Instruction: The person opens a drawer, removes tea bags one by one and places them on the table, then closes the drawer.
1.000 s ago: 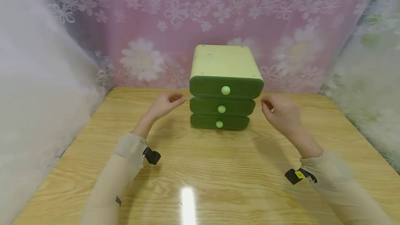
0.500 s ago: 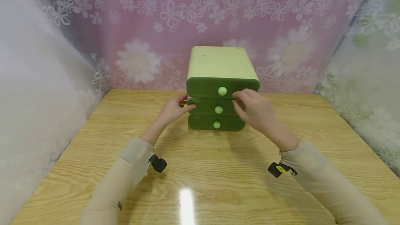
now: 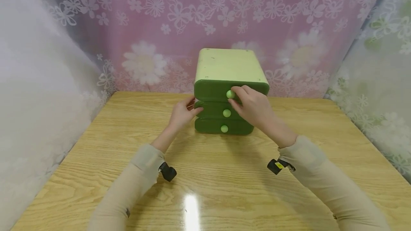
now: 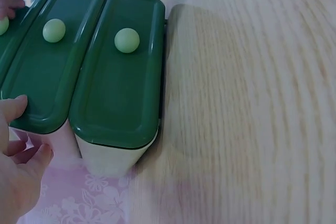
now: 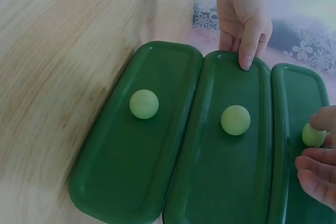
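Note:
A small drawer cabinet [image 3: 229, 65] with a pale green-yellow body and three stacked dark green drawer fronts stands on the wooden table. Each front has a round light green knob. My right hand [image 3: 255, 104] pinches the top drawer's knob [image 3: 230, 94] between thumb and fingers. At the cabinet's left side, my left hand [image 3: 181, 115] grips the edge at middle height. Its thumb [image 5: 247, 59] presses the front of the middle drawer [image 4: 58, 72], with the other fingers behind that edge against the side. The middle knob [image 3: 226, 113] and bottom knob [image 3: 224, 129] are untouched.
The wooden table [image 3: 205, 174] extends around the cabinet, with a bright light reflection near its front. A pink flowered curtain [image 3: 179, 20] hangs close behind, and pale curtains [image 3: 48, 63] flank both sides. Each sleeve carries a black wrist camera [image 3: 168, 171].
Both hands have come inward to the cabinet. The left now holds its left edge, and the right has crossed the front leftward and taken the top knob. The drawers look unmoved.

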The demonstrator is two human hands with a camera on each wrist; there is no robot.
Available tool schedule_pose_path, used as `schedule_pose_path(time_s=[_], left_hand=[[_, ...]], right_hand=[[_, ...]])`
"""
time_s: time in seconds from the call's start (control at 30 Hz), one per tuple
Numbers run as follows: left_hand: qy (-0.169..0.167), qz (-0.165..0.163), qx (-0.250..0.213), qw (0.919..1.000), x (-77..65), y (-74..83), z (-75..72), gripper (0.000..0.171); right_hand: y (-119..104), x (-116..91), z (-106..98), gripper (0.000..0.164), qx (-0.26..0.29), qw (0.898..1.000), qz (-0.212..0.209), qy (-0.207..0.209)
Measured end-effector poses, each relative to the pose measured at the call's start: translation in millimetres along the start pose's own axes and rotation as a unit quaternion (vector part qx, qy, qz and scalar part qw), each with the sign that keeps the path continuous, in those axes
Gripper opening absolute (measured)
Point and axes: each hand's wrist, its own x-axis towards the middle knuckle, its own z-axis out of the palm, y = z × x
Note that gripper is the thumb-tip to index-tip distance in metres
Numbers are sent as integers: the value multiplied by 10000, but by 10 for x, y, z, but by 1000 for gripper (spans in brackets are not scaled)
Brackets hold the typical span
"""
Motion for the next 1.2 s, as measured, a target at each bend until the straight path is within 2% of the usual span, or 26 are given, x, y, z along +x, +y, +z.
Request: schedule_pose_path(time_s=[0.23, 0.67, 0.9, 1.2], left_hand=[[-94, -81, -27, 9999, -5, 8, -16, 60], [-41, 49, -201, 9998, -4, -5, -11, 57], [86, 39, -468, 9989, 9, 6, -8, 55], [25, 171, -663, 9977, -3, -9, 11, 53]], right_hand=[[7, 38, 21, 25, -218, 9994, -153, -232], [88, 13, 85, 18, -175, 9971, -722, 150], [58, -3, 39, 18, -80, 9965, -793, 248], [-51, -62, -44, 18, -111, 9956, -863, 356]])
